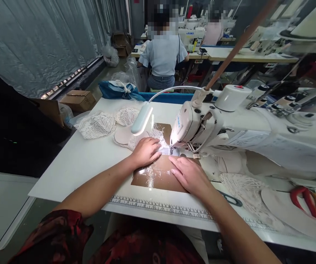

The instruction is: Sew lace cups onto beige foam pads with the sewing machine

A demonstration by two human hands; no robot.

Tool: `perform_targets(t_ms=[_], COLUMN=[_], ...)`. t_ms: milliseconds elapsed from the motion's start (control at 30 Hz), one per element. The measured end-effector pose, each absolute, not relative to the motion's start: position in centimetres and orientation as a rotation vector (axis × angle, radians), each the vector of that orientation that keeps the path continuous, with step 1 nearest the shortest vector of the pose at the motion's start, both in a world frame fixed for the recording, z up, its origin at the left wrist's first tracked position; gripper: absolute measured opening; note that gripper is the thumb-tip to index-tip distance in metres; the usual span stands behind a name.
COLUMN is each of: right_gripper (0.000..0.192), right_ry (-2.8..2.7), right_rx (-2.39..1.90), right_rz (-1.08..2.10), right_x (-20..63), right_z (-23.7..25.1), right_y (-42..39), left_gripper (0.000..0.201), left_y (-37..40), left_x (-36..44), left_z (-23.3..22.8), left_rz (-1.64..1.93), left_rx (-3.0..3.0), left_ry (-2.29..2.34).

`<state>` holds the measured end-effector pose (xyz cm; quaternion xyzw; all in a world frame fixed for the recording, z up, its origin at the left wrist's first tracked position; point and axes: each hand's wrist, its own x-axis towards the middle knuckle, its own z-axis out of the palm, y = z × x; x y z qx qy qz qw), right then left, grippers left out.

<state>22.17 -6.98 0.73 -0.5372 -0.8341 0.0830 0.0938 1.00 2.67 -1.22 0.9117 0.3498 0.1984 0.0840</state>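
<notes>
A white lace bra cup piece [160,136] lies under the lit needle area of a white sewing machine [186,123]. My left hand [146,152] rests palm down on its near edge, fingers laid over the fabric left of the needle. Just in front of the needle, my right hand [188,172] lies flat with fingers stretched over a brown-taped patch [155,178] of the tabletop. Any fabric beneath its fingertips is too small to make out. More lace bra cups [97,124] sit joined to this piece or beside it at the left; the link is unclear.
A lamp [142,119] on a bendy neck hangs over the work. Along the table's front edge runs a ruler strip [158,209]. Lace and padded pieces [246,187], red-handled scissors [306,201] and a dark flat tool [231,198] lie right. Another person [162,55] sits ahead.
</notes>
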Motion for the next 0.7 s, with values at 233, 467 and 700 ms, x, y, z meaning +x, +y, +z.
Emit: perform_targets(t_ms=[233,467,700], right_gripper=[0.044,0.04,0.05], right_ry=[-2.501,-2.573,-2.564], right_rx=[-1.698,-1.765,-1.696], right_rz=[0.192,-0.175,-0.233], right_x=[28.5,32.3,32.6], right_z=[2.4,-1.6,-2.7], right_y=[-13.1,-15.9,-15.7], left_gripper=[0.017,0.031,0.075], left_y=[-1.6,-5.2,0.0], left_x=[-0.7,-2.1,-2.4], left_z=[1.9,3.5,2.7], left_rz=[0.361,0.403,0.351], left_rx=[2.57,2.325,2.023], left_ry=[0.576,0.535,1.105])
